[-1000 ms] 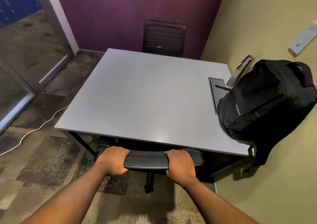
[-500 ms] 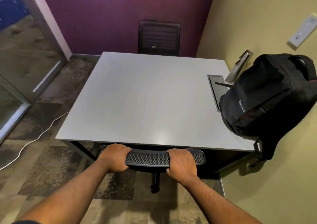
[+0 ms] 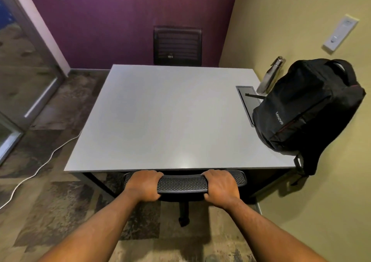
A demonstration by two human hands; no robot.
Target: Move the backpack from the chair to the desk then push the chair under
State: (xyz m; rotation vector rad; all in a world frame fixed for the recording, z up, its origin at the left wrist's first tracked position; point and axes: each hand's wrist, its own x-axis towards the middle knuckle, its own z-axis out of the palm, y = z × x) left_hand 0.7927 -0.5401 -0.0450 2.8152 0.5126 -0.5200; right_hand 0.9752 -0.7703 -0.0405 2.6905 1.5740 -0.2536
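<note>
We see a smooth grey desk point(image 3: 160, 117) with a faint sheen, a matt black cloth backpack point(image 3: 305, 109), a brushed-metal bottle point(image 3: 270, 77), black perforated mesh on the chair point(image 3: 181, 182) top, and rough mottled carpet point(image 3: 50, 181) beneath.

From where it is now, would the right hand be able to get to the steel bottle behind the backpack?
Probably not directly. The right hand grips the chair back, and the backpack stands between it and the bottle. It would have to let go and go around the bag over the bare desk.
</note>
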